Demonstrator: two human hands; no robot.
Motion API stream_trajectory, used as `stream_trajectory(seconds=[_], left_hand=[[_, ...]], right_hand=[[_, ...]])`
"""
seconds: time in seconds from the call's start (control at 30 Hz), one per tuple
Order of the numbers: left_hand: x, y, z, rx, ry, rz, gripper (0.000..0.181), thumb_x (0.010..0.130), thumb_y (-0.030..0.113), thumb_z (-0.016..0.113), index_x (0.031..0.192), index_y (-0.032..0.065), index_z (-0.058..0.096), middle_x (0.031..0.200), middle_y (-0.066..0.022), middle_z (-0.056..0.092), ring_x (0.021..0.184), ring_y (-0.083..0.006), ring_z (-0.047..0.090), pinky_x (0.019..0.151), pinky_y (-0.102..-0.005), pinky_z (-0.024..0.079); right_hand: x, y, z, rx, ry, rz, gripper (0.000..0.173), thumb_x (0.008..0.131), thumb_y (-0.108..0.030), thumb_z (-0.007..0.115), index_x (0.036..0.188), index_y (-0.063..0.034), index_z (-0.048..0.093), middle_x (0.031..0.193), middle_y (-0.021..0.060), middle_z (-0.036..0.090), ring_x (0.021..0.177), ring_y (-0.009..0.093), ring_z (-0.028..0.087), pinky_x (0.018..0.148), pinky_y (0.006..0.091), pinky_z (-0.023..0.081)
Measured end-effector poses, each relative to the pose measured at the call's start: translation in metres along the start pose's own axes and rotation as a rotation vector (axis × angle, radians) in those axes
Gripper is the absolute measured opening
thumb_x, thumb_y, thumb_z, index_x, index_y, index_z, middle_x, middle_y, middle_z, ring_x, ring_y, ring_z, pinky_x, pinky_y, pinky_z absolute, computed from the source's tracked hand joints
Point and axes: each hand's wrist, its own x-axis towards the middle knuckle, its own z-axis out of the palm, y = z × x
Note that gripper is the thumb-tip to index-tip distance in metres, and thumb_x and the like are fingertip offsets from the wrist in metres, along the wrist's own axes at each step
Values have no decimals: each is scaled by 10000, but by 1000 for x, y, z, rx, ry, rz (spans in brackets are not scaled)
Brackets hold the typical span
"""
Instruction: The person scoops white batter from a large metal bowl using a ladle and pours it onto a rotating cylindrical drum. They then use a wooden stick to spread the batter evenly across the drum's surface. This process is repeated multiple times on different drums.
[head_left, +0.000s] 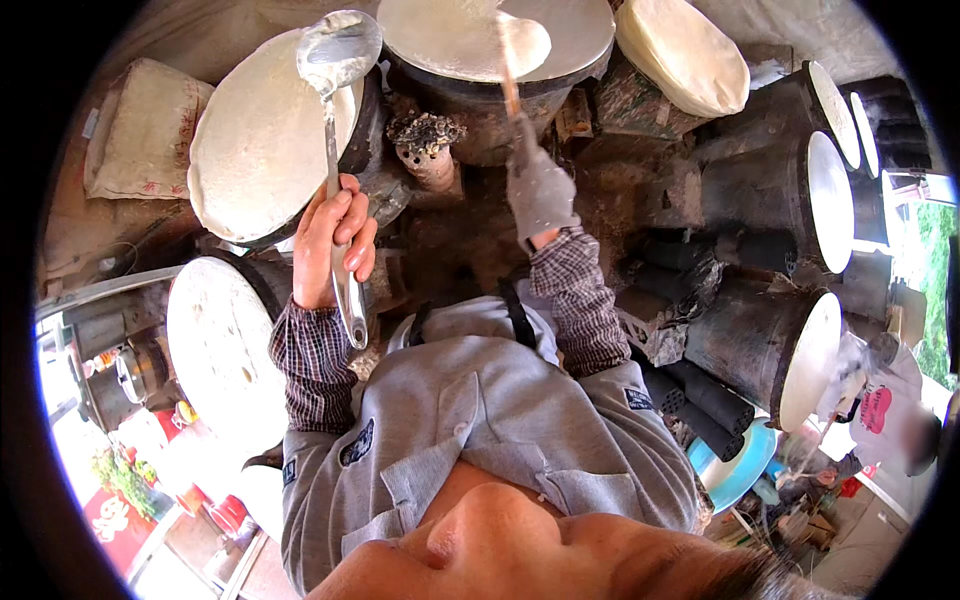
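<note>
My bare left hand (335, 236) grips the handle of a metal ladle (341, 49), whose bowl is smeared with pale batter. The bowl hangs over the edge of a round griddle covered by a thin pale sheet of dough (266, 139). My right hand (538, 184), in a grey glove, is closed around a wooden stick (508, 82). The stick's far end is blurred over the middle round griddle (581, 34), where batter (442, 37) covers much of the surface. The stick's tip cannot be made out.
A perforated clay-coloured cylinder (427, 161) stands between the griddles. Stacked pale sheets (686, 56) lie at upper right. More drum stoves (754, 180) line the right side, near black honeycomb briquettes (709, 397) and a blue basin (739, 465). Another person (889, 397) is at far right. A filled sack (146, 131) lies left.
</note>
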Motion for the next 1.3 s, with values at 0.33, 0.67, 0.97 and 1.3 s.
stream_trajectory(seconds=[0.33,0.67,0.97,1.3], left_hand=[[14,-12,34,-21,35,-28,152,1015,176,439,1107,84,519,639,41,359,428,-77,358,347,-236,379],[20,-27,62,-55,80,12,138,1014,169,437,1093,83,510,640,43,364,429,-72,369,344,-232,371],[22,-41,92,-63,140,47,170,1023,178,412,1122,65,494,624,59,346,415,-51,353,330,-198,358],[39,-63,131,-105,117,40,130,1017,178,431,1078,92,508,636,46,363,428,-71,364,341,-231,362]], right_hand=[[24,46,-19,28,2,-109,689,933,-242,574,1527,-287,228,826,169,688,733,372,676,628,483,536],[23,64,-33,190,-67,-228,682,925,-259,590,1518,-267,254,739,154,667,650,355,664,577,431,551],[32,141,-39,-118,108,-248,688,940,-216,571,1534,-265,225,758,128,655,544,321,633,453,441,501],[69,167,-68,-376,114,-254,628,943,-213,530,1518,-285,287,707,95,659,527,267,652,421,396,503]])
